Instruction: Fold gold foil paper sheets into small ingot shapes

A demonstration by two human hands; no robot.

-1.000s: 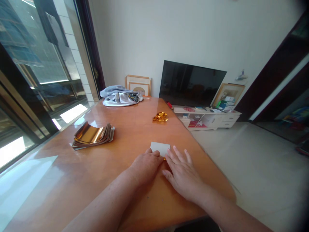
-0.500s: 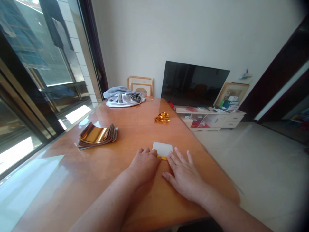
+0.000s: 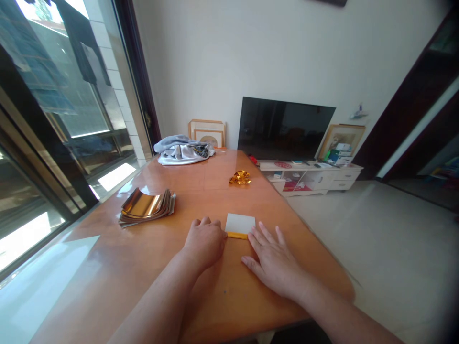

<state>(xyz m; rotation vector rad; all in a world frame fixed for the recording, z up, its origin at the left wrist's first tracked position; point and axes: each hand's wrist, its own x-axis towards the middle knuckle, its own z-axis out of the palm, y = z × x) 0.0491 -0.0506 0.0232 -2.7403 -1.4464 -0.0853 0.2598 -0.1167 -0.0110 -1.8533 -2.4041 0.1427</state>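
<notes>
A small sheet of foil paper [image 3: 240,222] lies on the table, its pale side up, with a narrow gold strip folded along the near edge. At the left end of that strip is my left hand [image 3: 205,241], fingers curled in and the thumb side touching the paper's corner. Nothing shows inside the curled fingers, though the palm is hidden. My right hand [image 3: 272,260] lies flat with fingers spread, its fingertips on the strip's right end. Farther left rests a curling stack of gold foil sheets [image 3: 145,208]. Beyond the paper sits a crumpled or folded gold foil piece [image 3: 240,177].
A bundle of grey cloth [image 3: 184,150] lies at the far end of the wooden table [image 3: 201,191]. A pale sheet [image 3: 50,282] covers the near left part. Past the right edge stand a television [image 3: 285,129] and a low white cabinet [image 3: 330,179].
My left hand has slid left along the folded strip to its left end, uncovering more gold. My right hand keeps its place on the paper. The camera view has tilted slightly.
</notes>
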